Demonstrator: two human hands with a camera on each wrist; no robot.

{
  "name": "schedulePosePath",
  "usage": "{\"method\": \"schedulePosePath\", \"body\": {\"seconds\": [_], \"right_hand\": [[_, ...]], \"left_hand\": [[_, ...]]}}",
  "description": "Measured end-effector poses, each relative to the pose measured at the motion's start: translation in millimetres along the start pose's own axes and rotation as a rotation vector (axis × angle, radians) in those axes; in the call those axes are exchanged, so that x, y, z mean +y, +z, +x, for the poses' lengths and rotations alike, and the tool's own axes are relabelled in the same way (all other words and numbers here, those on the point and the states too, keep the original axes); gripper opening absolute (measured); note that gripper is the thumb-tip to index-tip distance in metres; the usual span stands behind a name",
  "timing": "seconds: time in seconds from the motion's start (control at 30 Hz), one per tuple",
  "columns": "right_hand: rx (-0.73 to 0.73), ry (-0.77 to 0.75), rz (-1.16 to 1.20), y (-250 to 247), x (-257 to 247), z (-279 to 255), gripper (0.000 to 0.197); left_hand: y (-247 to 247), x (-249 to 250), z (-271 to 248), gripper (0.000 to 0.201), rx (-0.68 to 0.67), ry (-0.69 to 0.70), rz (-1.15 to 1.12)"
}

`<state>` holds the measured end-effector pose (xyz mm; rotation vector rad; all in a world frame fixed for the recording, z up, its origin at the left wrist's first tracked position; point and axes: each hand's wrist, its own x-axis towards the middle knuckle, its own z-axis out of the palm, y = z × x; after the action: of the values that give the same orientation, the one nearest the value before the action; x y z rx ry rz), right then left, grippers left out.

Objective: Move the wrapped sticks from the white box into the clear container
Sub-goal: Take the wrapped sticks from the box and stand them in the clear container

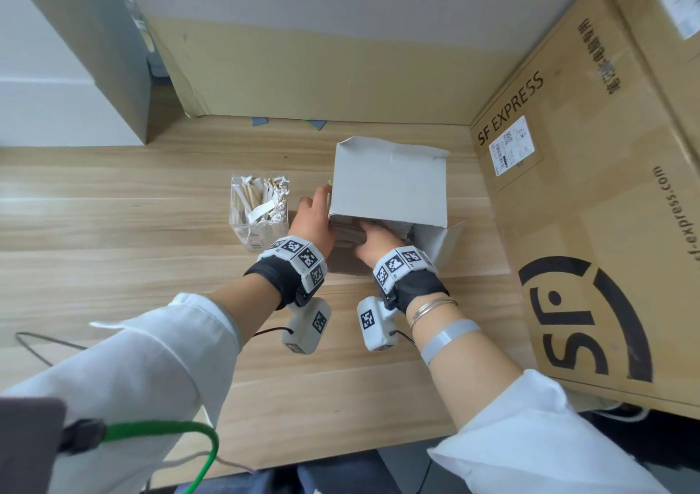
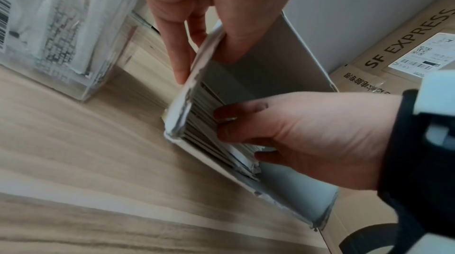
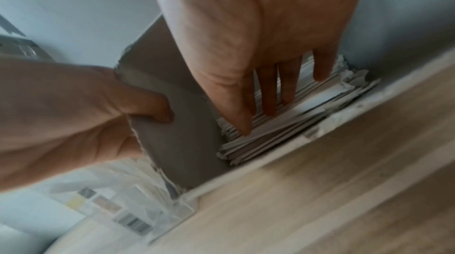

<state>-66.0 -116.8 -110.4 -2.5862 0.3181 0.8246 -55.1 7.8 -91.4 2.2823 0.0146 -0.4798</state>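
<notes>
Many paper-wrapped sticks (image 3: 283,126) remain in the white cardboard box (image 1: 390,179), steadied by my gripping left hand (image 1: 312,224), my right hand (image 1: 375,238) flat on them, fingers straight, while the clear plastic container (image 1: 242,228) stands partly filled.

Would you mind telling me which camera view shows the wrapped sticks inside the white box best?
The right wrist view: the wrapped sticks lie stacked in the white box, under the right hand fingertips. The left wrist view shows them edge-on, partly hidden by that hand. The head view shows only a dim sliver.

L hand (image 1: 312,224) gripping; R hand (image 1: 375,241) fingers (image 3: 268,91) straight.
</notes>
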Motion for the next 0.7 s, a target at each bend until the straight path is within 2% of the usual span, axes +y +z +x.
{"method": "schedulePosePath", "body": {"seconds": [0.17,0.33,0.43,0.53,0.7], "right_hand": [[0.003,0.009,-0.128,6.0,1.0,0.5,0.060],[-0.021,0.036,-0.248,4.2,-4.6,4.4,0.052],[-0.036,0.065,-0.284,3.7,-7.1,5.7,0.051],[0.008,0.046,-0.276,8.1,-5.8,4.9,0.050],[0.014,0.062,-0.291,10.3,-6.0,5.3,0.057]], "left_hand": [[2.8,-1.6,0.9,0.063,0.003,-0.002,0.003],[3.2,-3.7,2.7,0.066,-0.008,0.007,0.010],[3.3,-4.4,3.6,0.067,-0.009,0.011,0.007],[3.7,-4.7,2.9,0.066,-0.011,0.011,0.005],[5.4,-5.9,2.9,0.066,-0.015,0.013,0.017]]}}
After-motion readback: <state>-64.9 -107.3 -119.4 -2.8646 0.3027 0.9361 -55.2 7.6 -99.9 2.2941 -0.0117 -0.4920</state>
